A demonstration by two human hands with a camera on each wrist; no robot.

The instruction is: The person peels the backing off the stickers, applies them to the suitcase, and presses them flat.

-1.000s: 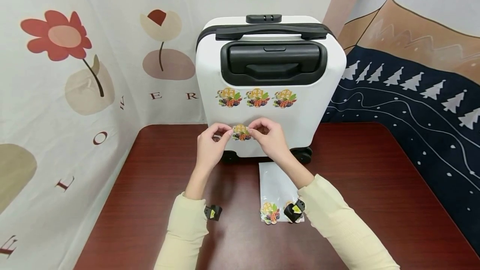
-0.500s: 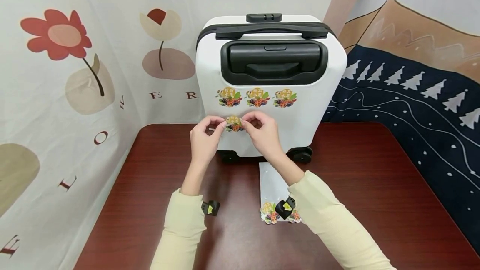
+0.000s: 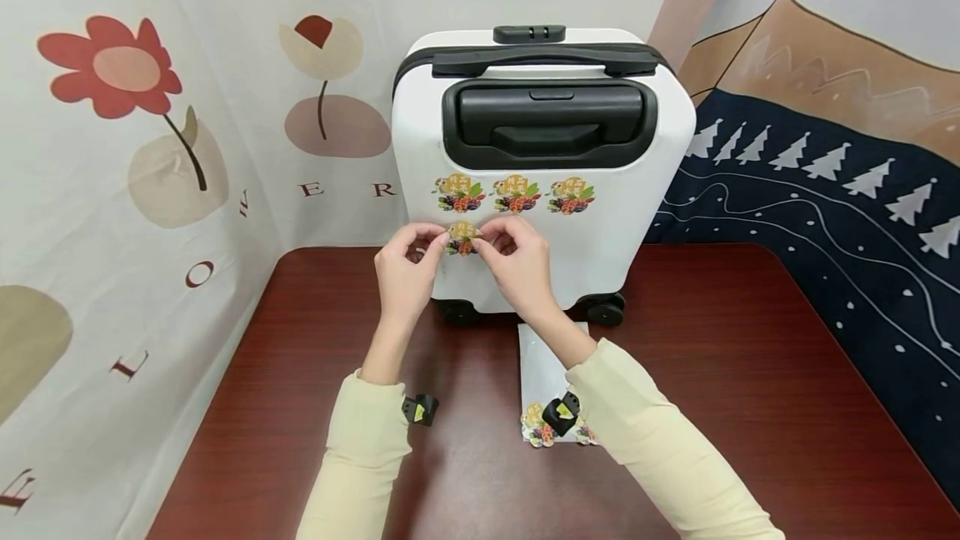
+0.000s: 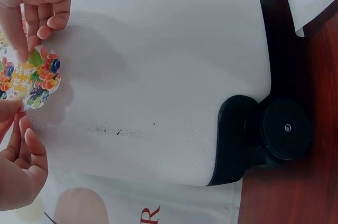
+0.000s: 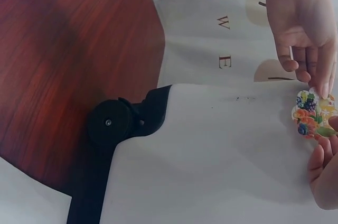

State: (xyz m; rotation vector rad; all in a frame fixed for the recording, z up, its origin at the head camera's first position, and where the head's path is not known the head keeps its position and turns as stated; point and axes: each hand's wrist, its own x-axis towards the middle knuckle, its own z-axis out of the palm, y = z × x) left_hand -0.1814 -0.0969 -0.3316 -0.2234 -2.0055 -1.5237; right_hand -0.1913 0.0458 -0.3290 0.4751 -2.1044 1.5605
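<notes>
A fruit-print sticker (image 3: 462,238) is pinched at its left edge by my left hand (image 3: 407,269) and at its right edge by my right hand (image 3: 519,263). Both hands hold it close over the front of the white suitcase (image 3: 585,244), just under the leftmost of three matching stickers (image 3: 515,194) in a row. In the left wrist view the sticker (image 4: 31,78) shows fruit and yellow lettering, stretched between the two hands' fingertips. The right wrist view has the same sticker (image 5: 311,114) near its right edge, with a shadow on the suitcase shell beside it.
The suitcase stands on a red-brown table (image 3: 712,407), its black wheels (image 3: 603,309) at the bottom. In front lies a white sheet (image 3: 542,357) with fruit stickers (image 3: 538,425) at its near end, partly behind the right wrist camera (image 3: 561,413). Printed cloth (image 3: 225,48) hangs behind.
Both hands have moved up and slightly left with the sticker, from low on the suitcase's front to just beneath the leftmost sticker of the row. Their pinch on it stays the same.
</notes>
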